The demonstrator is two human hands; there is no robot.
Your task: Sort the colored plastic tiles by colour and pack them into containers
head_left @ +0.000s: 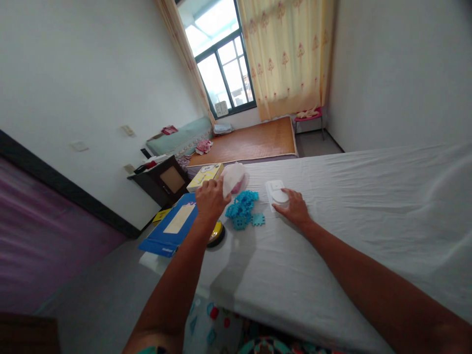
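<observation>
My left hand [210,198] is closed on a clear plastic bag [233,178] and holds it tipped above a heap of light-blue interlocking plastic pieces [241,208] on the white sheet. One blue piece [258,219] lies apart at the heap's right. My right hand [294,207] rests on the sheet, fingers curled round a round white lid-like object [280,196] that sits on a flat white rectangular piece [273,188].
A yellow box [205,176] and a blue flat box [174,224] lie at the bed's left corner, with a yellow-and-black round object [217,234] beside them. A dark bedside cabinet [164,182] stands behind. A second bed with a bamboo mat [250,141] lies further back.
</observation>
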